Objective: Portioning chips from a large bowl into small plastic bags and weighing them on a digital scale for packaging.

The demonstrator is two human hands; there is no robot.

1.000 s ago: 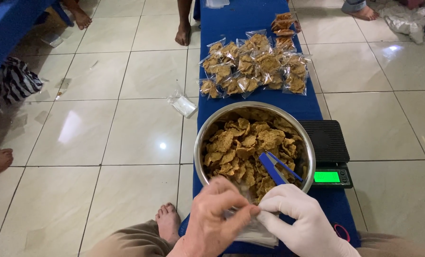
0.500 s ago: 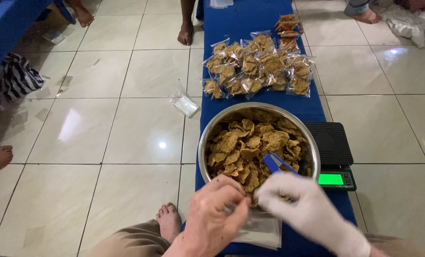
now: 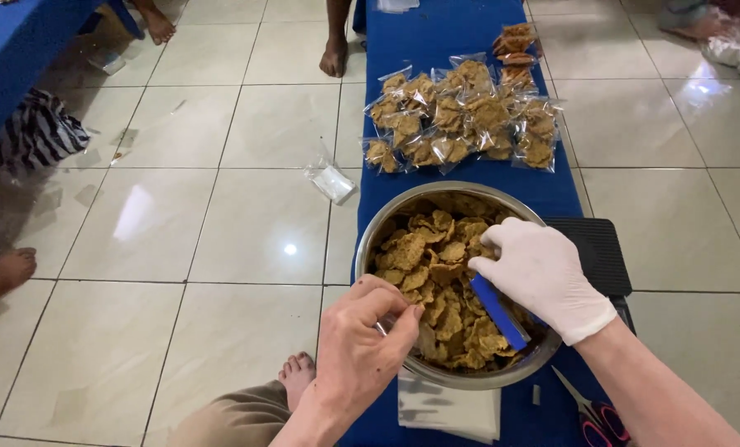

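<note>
presently bent over a round steel bowl heaped with golden-brown fried chips, set on a long blue surface running away from the viewer. right hand, in a white glove, reaching into the bowl from the right, fingers curled down onto the chips near the far-right rim; whether pinching any chip cannot be told, fingertips buried. just under that palm a flat blue scoop-like tool, long axis running diagonally from upper left to lower right, lying on the chips; touching the glove or merely below it: cannot tell. left hand, bare, at the near rim, thumb and fingers pressed together on the mouth of a small clear plastic bag, hard to see against the chips. bag therefore nearer the left hand, chip pile nearer the right, the two hands well apart across the bowl, the blue tool between them. beneath the bowl's near edge a stack of empty clear bags on the surface. right of the bowl a black scale, partly hidden by the gloved wrist; pink-handled scissors at the lower right. beyond the bowl a cluster of filled, sealed chip packets. on the tiled floor left of the surface a crumpled clear bag; bare feet of other people at the frame edges.
</note>
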